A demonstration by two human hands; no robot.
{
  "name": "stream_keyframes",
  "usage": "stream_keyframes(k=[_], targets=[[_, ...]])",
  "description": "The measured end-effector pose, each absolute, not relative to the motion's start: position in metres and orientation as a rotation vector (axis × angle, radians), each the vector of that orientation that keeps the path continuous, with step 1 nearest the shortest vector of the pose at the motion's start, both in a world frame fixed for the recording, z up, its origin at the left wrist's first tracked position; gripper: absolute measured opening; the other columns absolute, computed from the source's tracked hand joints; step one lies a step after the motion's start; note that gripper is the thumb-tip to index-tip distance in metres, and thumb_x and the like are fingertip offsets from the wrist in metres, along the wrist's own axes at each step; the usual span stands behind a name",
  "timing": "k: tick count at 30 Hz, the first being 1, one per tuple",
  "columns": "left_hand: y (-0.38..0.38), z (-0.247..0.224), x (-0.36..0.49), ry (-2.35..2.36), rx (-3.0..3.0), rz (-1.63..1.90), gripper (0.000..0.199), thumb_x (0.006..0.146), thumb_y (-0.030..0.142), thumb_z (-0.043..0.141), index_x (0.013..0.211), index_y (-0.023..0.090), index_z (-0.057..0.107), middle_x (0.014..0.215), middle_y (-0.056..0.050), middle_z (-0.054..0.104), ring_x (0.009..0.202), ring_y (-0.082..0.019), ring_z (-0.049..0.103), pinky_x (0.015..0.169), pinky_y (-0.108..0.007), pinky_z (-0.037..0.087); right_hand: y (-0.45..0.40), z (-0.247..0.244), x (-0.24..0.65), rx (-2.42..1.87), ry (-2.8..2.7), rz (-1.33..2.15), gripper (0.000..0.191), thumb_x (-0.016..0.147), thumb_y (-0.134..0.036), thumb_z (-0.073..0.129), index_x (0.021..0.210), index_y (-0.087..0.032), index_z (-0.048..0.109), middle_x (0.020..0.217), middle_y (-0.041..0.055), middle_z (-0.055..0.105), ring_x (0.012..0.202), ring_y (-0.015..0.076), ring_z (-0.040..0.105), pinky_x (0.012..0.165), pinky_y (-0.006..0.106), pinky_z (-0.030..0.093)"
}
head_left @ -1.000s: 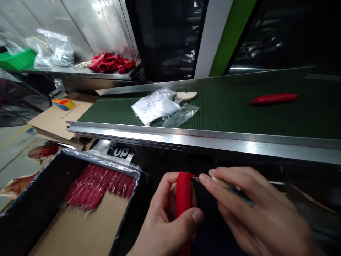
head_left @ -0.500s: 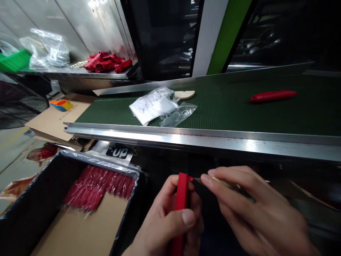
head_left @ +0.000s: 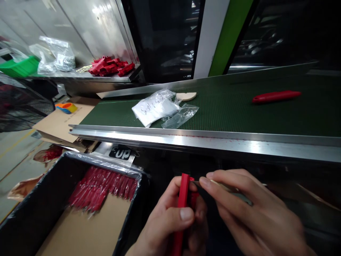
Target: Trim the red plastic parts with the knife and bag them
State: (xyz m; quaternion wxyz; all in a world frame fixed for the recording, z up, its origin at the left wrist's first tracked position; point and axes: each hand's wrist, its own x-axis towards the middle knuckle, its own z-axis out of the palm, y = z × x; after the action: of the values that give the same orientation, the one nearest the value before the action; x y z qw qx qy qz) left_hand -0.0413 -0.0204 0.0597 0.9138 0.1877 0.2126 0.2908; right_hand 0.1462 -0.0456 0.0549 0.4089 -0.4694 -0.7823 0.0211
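My left hand (head_left: 173, 217) is closed around a long, narrow red plastic part (head_left: 182, 193), held nearly upright with its top end sticking out above the fingers. A small red bit shows at the right side of that end. My right hand (head_left: 253, 209) pinches a small thin-bladed knife (head_left: 196, 182), its tip at the red part's upper right edge. Fingers hide most of the knife's handle. Both hands are in front of the conveyor's near rail.
On the green conveyor belt (head_left: 223, 113) lie a red part (head_left: 276, 96), a white packet (head_left: 156, 108) and a pale half-round piece (head_left: 186, 96). A lined box (head_left: 134, 199) holds bagged red parts (head_left: 93, 188). Red pieces (head_left: 110, 66) are heaped on a metal shelf.
The red part has turned slightly in my left hand, so more of its right side shows. The knife tip stays beside its upper end. The whole view has shifted a little.
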Motion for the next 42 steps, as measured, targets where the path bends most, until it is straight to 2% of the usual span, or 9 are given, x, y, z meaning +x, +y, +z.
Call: stream_keyframes(k=[7,11,15,23,28,36,39,42], targets=[[-0.022,0.042,-0.04,0.245,0.432,0.634,0.025,0.09,0.023,0.056,0.114,0.024,0.05,0.088,-0.001,0.052,0.052,-0.002,0.044,0.043,-0.01,0.039,-0.042,0.052,0.149,-1.198,-1.986,0.021,0.034,0.089,0.0,0.052,0.117,-0.012,0.066,0.109,0.0088,0.061,0.101,0.0134,0.058,0.087,0.024,0.05],[-0.023,0.041,-0.041,0.236,0.45,0.605,0.031,0.085,0.028,0.065,0.111,0.02,0.049,0.082,-0.002,0.053,0.054,-0.002,0.046,0.051,-0.011,0.04,-0.043,0.051,0.153,-1.268,-1.935,0.034,0.036,0.089,0.0,0.051,0.12,-0.012,0.064,0.114,0.0089,0.06,0.103,0.0115,0.058,0.088,0.021,0.048],[-0.023,0.051,-0.043,0.358,0.397,0.552,0.028,0.09,0.032,0.06,0.11,0.022,0.045,0.087,-0.002,0.053,0.052,-0.002,0.046,0.045,-0.012,0.037,-0.048,0.053,0.154,-1.185,-2.003,0.072,0.039,0.088,0.0,0.052,0.122,-0.018,0.063,0.114,0.0065,0.058,0.108,0.0128,0.056,0.088,0.022,0.048],[-0.022,0.054,-0.042,0.338,0.386,0.542,0.03,0.088,0.036,0.062,0.107,0.022,0.043,0.085,-0.001,0.054,0.049,-0.003,0.046,0.045,-0.013,0.034,-0.046,0.052,0.148,-1.17,-1.98,0.037,0.033,0.089,-0.001,0.053,0.115,-0.018,0.066,0.108,0.0055,0.06,0.102,0.0128,0.058,0.086,0.023,0.05],[-0.027,0.053,-0.038,0.357,0.367,0.599,0.03,0.085,0.035,0.063,0.105,0.02,0.047,0.081,-0.002,0.055,0.048,-0.003,0.045,0.045,-0.013,0.034,-0.045,0.052,0.147,-1.183,-1.965,0.013,0.033,0.089,-0.002,0.053,0.114,-0.019,0.066,0.106,0.0054,0.062,0.099,0.0134,0.06,0.083,0.023,0.052],[-0.033,0.053,-0.028,0.313,0.25,0.705,0.023,0.087,0.031,0.059,0.105,0.018,0.055,0.076,-0.002,0.054,0.045,-0.002,0.041,0.039,-0.009,0.028,-0.05,0.043,0.148,-1.17,-1.962,0.062,0.042,0.086,0.002,0.056,0.123,-0.017,0.061,0.116,0.008,0.057,0.107,0.0152,0.058,0.087,0.025,0.051],[-0.035,0.051,-0.026,0.298,0.192,0.7,0.02,0.091,0.031,0.056,0.107,0.019,0.057,0.079,-0.002,0.054,0.047,-0.002,0.043,0.041,-0.008,0.031,-0.048,0.042,0.148,-1.163,-1.977,0.025,0.038,0.086,0.002,0.055,0.118,-0.016,0.063,0.112,0.0088,0.059,0.105,0.0179,0.058,0.083,0.03,0.053],[-0.036,0.044,-0.023,0.172,0.174,0.699,0.021,0.094,0.034,0.051,0.105,0.019,0.061,0.079,-0.001,0.052,0.046,-0.001,0.043,0.042,-0.009,0.036,-0.046,0.042,0.148,-1.195,-1.976,-0.069,0.038,0.086,0.0,0.055,0.118,-0.021,0.063,0.106,0.007,0.062,0.099,0.0181,0.061,0.08,0.032,0.054]])
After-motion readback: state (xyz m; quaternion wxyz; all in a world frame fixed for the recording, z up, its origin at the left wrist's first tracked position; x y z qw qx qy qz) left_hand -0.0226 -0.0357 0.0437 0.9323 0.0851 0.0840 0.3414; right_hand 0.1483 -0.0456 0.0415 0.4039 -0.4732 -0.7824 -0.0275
